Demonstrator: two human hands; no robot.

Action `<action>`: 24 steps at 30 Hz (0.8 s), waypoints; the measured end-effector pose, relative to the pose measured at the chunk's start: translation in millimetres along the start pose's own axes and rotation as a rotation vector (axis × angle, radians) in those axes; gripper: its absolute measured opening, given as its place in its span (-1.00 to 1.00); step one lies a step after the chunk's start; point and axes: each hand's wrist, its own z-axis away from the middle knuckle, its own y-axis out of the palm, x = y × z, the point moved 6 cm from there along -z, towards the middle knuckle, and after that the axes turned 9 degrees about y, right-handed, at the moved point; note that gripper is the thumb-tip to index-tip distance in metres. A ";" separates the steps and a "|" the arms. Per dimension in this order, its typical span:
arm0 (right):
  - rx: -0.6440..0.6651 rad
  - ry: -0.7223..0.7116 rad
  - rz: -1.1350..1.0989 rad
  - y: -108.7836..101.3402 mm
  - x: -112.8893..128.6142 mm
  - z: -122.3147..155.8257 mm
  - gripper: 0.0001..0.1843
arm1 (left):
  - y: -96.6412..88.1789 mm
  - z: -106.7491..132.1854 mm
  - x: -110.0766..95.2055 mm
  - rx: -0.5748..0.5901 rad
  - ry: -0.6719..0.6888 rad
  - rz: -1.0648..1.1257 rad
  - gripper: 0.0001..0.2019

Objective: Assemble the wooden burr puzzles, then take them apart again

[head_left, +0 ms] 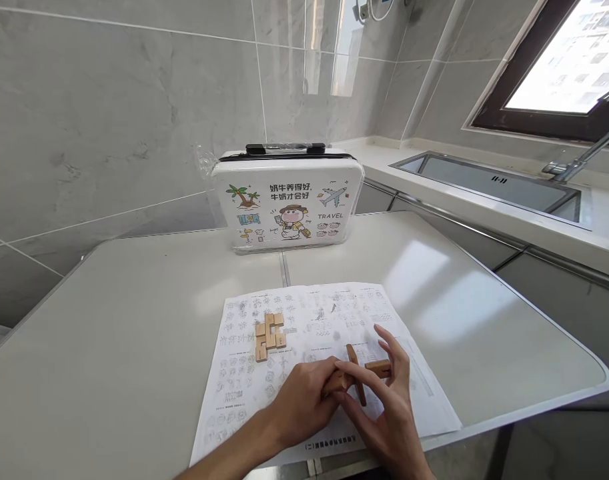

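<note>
My left hand (309, 397) is closed around a wooden puzzle piece (337, 382), and its fingers hide much of it. The thumb and index finger of my right hand (387, 407) pinch that same piece from the right, while the other fingers stretch forward. A long wooden stick (351, 355) passes upright between the hands, beneath the right index finger. Close to the right fingers, another dark-marked wooden stick (378, 369) points sideways. Whether these sticks are joined to the held piece is hidden. Several notched wooden pieces (270, 337) lie grouped to the left.
Under the hands lies a large paper sheet (254, 400) printed with small diagrams. It rests on a white folding table (134, 347) with a centre seam. A white cartoon-printed case (291, 207) stands behind. A counter with a sink (489, 183) is at right.
</note>
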 end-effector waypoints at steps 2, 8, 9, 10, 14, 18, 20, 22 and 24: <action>0.021 -0.002 -0.028 0.6 -1.9 -0.5 -0.85 | 0.9 1.3 0.7 0.011 0.002 -0.027 -0.78; 0.033 -0.007 -0.167 -5.1 -13.0 -3.2 -0.90 | -1.0 -0.1 -1.1 -0.038 -0.019 -0.038 -0.98; 0.023 0.010 -0.192 -6.9 -15.4 -3.2 -0.90 | -2.1 -0.4 -0.5 -0.062 -0.033 -0.044 -0.93; 0.014 0.033 -0.222 -8.5 -18.1 -3.0 -0.89 | -3.1 -0.6 0.2 -0.082 -0.046 -0.047 -0.90; -0.050 0.187 -0.398 -12.5 -34.3 1.4 -0.86 | -4.6 -1.7 2.1 -0.115 -0.084 -0.010 -0.86; -0.198 0.423 -0.598 -13.5 -60.9 9.6 -0.77 | -8.2 -2.9 2.1 -0.145 -0.161 0.046 -0.76; -0.256 0.553 -0.719 -11.0 -73.0 12.6 -0.71 | -11.8 -4.1 0.5 -0.173 -0.185 0.083 -0.70; -0.272 0.674 -0.818 -6.7 -80.2 13.0 -0.67 | -16.8 -5.8 -2.4 -0.213 -0.176 0.114 -0.67; -0.270 0.757 -0.882 -3.8 -81.8 10.8 -0.64 | -22.6 -7.4 -5.5 -0.262 -0.143 0.158 -0.68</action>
